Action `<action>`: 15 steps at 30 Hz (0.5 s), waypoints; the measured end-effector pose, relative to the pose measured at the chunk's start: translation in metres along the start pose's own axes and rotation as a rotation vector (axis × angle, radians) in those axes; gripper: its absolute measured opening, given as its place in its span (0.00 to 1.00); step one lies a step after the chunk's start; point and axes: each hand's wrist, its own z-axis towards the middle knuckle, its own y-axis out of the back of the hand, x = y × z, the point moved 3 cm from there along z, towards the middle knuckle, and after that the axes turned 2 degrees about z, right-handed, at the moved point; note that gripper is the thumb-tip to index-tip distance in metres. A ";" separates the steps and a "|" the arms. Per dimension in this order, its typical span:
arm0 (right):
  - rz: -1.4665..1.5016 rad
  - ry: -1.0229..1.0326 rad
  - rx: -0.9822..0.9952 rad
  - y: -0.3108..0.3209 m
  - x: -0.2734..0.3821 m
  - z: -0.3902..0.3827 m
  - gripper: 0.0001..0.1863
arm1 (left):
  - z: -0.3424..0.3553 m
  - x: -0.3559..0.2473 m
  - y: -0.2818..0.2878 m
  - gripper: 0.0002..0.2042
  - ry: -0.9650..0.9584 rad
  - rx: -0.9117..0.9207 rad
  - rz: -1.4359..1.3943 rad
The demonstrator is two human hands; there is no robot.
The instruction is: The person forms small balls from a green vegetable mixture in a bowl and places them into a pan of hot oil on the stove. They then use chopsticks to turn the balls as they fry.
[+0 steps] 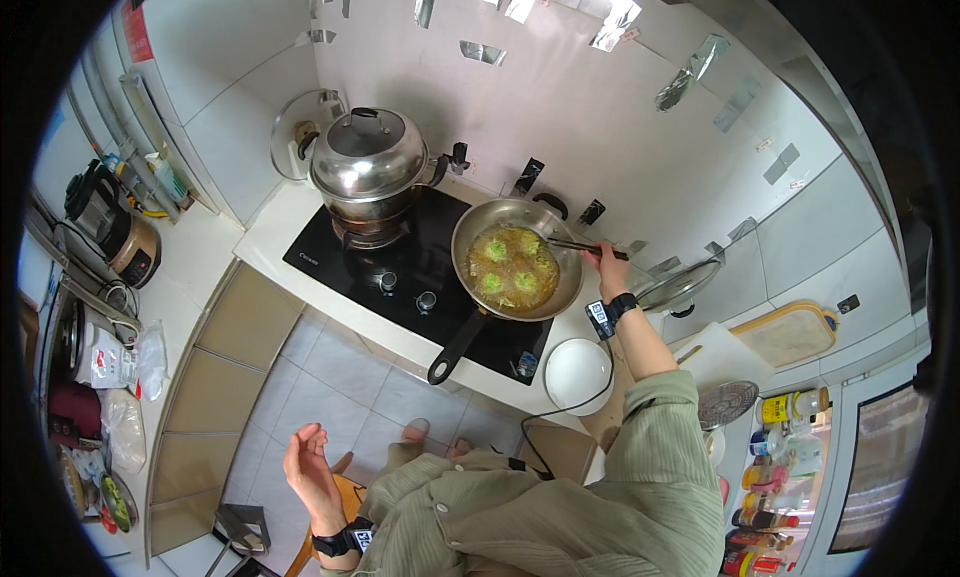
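My right hand point(610, 270) is closed around a pair of dark chopsticks point(572, 244). Their tips reach over the right side of a steel frying pan point(461, 239) on the stove. Several green fritters point(494, 250) sit in bubbling yellow oil point(519, 285) inside it. The pan's long black handle point(457, 349) points toward me. Held in the air over the floor, away from the stove, my left hand point(312, 474) has nothing in it, its fingers loosely extended. A white bowl point(578, 375) stands on the counter below my right forearm.
Left of the pan, a lidded steel pot point(368, 162) stands on the black cooktop point(400, 302). A glass lid point(685, 285) leans at the wall on the right. A cutting board point(785, 335) and several bottles point(790, 407) are farther right; a blender point(115, 222) is left.
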 end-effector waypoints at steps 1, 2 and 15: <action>-0.038 0.024 -0.018 0.001 0.004 -0.003 0.12 | 0.000 0.000 -0.001 0.16 0.004 0.000 0.002; -0.078 0.058 0.021 -0.001 0.008 -0.006 0.12 | 0.000 0.001 -0.001 0.17 0.009 0.002 0.005; -0.303 0.151 0.109 -0.040 -0.004 -0.028 0.15 | -0.002 0.002 0.001 0.17 0.009 0.002 0.014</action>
